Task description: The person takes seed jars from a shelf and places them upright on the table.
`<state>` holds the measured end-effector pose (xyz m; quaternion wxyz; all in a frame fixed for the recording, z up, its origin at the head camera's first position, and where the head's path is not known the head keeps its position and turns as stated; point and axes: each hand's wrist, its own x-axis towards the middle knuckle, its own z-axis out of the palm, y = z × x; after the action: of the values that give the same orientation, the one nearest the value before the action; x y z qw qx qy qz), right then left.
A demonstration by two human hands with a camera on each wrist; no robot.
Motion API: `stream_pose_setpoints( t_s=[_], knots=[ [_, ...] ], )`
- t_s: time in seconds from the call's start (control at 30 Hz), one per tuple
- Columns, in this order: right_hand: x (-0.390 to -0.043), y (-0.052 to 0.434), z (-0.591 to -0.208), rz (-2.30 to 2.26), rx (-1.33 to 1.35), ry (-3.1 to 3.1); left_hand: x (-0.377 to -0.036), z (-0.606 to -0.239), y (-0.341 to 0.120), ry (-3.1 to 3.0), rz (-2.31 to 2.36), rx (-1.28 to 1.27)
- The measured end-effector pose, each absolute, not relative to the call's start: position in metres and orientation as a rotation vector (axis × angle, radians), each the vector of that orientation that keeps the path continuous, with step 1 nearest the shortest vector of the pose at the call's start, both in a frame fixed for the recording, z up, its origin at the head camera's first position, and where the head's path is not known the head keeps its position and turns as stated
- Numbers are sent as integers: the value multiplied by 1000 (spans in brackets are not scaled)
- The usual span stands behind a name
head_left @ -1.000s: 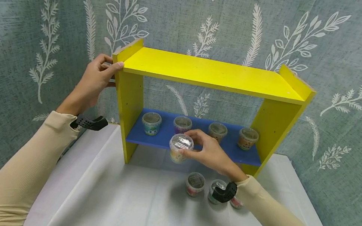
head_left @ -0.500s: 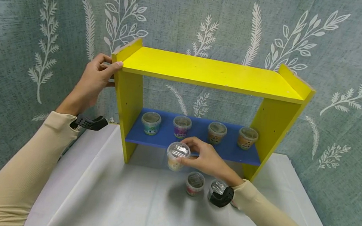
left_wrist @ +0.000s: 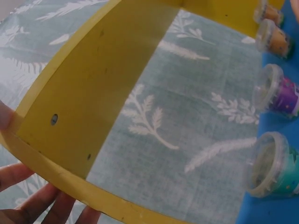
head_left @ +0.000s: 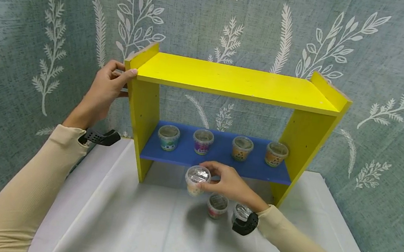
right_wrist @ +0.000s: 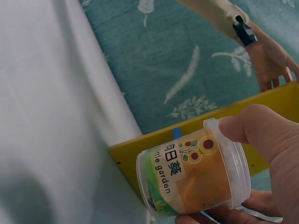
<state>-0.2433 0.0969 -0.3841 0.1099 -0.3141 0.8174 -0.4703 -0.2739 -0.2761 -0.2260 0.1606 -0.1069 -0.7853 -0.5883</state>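
Note:
My right hand (head_left: 230, 185) holds a small clear plastic tub (right_wrist: 191, 170) between thumb and fingers, over the table just in front of the blue shelf. Its orange and green label shows sunflowers and the words "little garden"; a shiny clear lid (head_left: 198, 174) tops it in the head view. On the left, my left hand (head_left: 105, 84) grips the upper side panel of a yellow shelf unit (head_left: 238, 80), thumb at the front edge and fingers on the outer face. Several similar tubs stand in a row on the blue shelf board (head_left: 175, 158), among them a teal one (head_left: 168, 141) and a purple one (head_left: 202, 145).
A tub with a reddish label (head_left: 216, 212) stands on the white table (head_left: 129, 226) below the right hand. Beside it another tub (head_left: 240, 212) is partly hidden by the black wrist strap (head_left: 245, 224). Patterned green cloth (head_left: 255, 27) hangs behind the unit.
My right hand has lowered the held tub from in front of the purple tub toward the table, uncovering that tub. The left hand stays on the shelf unit.

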Motion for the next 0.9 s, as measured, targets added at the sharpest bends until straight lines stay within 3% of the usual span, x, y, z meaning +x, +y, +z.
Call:
stream_pose_setpoints(
  t_s=[0.9],
  knots=[
    [-254,91,-424,-1309,-919,2419,-275,-227,-276,-2244,-1652,-311]
  ],
)
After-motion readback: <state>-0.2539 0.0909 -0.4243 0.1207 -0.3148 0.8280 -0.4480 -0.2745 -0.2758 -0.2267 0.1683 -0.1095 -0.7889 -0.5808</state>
